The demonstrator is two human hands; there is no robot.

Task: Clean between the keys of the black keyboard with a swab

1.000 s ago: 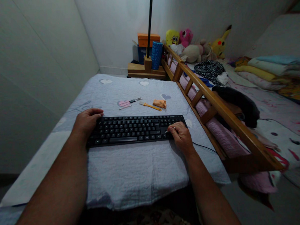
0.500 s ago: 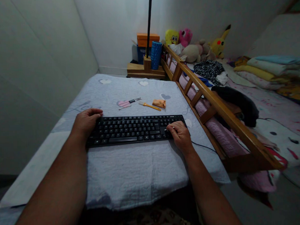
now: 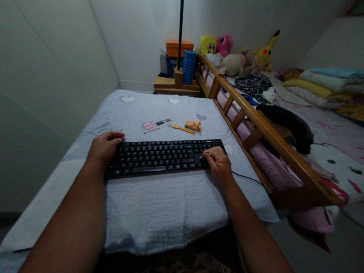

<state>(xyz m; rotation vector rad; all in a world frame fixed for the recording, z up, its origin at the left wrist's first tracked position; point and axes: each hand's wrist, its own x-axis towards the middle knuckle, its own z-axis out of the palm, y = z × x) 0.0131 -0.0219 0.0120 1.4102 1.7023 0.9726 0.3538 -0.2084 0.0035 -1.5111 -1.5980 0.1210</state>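
A black keyboard (image 3: pixel 159 157) lies flat on the cloth-covered table. My left hand (image 3: pixel 103 149) grips its left end, with the thumb near the top corner and some fingers hidden. Over the arrow keys and number pad, my right hand (image 3: pixel 218 161) is closed in a pinch on a thin cotton swab (image 3: pixel 202 157), whose white tip points at the arrow keys. Beyond the keyboard lie a yellow-handled brush (image 3: pixel 183 129), a crumpled orange cloth (image 3: pixel 192 125), a small dark-handled tool (image 3: pixel 163 122) and another thin stick (image 3: pixel 151 130).
A pale blue cloth with hearts (image 3: pixel 160 209) covers the table. Along the right runs a wooden bed rail (image 3: pixel 259 130), with bedding and plush toys (image 3: pixel 265 56) behind it. The keyboard cable (image 3: pixel 246 177) trails right. Boxes (image 3: pixel 179 48) and a blue roller (image 3: pixel 189 67) stand at the back.
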